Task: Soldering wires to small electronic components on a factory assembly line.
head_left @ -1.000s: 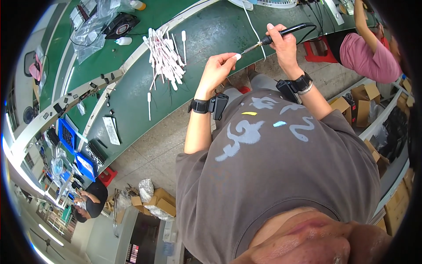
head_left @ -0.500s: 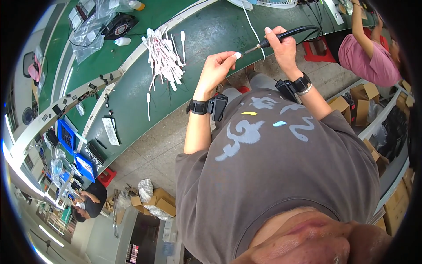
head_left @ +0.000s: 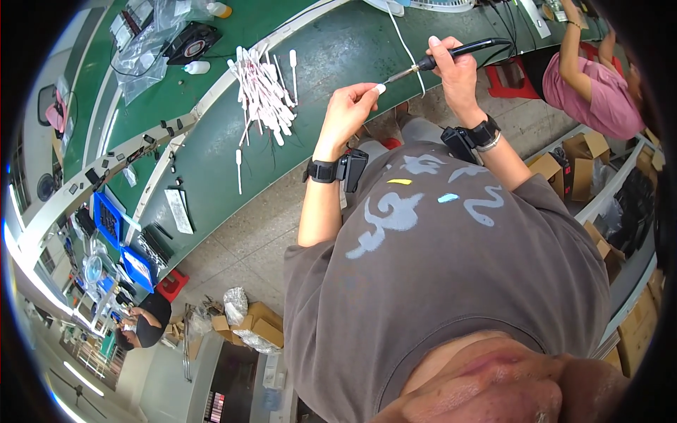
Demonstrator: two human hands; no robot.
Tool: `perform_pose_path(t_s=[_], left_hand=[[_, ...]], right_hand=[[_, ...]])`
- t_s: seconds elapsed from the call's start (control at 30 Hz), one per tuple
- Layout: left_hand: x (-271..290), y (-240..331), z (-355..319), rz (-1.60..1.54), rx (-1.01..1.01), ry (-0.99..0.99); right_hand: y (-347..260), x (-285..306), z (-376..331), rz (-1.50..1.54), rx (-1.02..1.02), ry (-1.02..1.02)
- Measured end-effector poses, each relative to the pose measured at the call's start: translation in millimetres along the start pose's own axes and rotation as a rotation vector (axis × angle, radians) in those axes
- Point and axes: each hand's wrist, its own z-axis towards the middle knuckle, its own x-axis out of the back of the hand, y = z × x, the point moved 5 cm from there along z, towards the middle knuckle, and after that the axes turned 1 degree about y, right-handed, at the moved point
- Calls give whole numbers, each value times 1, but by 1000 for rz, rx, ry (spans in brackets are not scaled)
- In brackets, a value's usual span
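My right hand (head_left: pixel 455 70) grips a black soldering iron (head_left: pixel 451 53) by its handle, with the metal tip pointing left toward my left hand (head_left: pixel 350 106). My left hand pinches a small white piece (head_left: pixel 379 88) between thumb and fingers, right at the iron's tip. Both hands hover over the green workbench (head_left: pixel 338 42). Each wrist wears a black band with a small black device. A heap of white and pink swab-like sticks (head_left: pixel 262 92) lies on the bench to the left of my left hand.
A white cord (head_left: pixel 405 46) runs across the bench. Clear plastic bags (head_left: pixel 144 49), a black fan and a white bottle sit at the far left. Another person in a pink top (head_left: pixel 585 84) works at the right. Cardboard boxes (head_left: pixel 575 166) and blue bins (head_left: pixel 123 247) stand nearby.
Both hands stay almost in place; the iron's tip remains at the small piece in my left fingers. The person in pink has shifted an arm slightly.
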Motion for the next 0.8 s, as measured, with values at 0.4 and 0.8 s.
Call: perform_pose_path(t_s=[0.4,0.8], left_hand=[[-1,-4,1,-33,-17,-31],[-2,-6,1,-16,-13,-30]], right_hand=[[1,1,-1,-112,60,4],[0,-1,-1,-79,62,-3]])
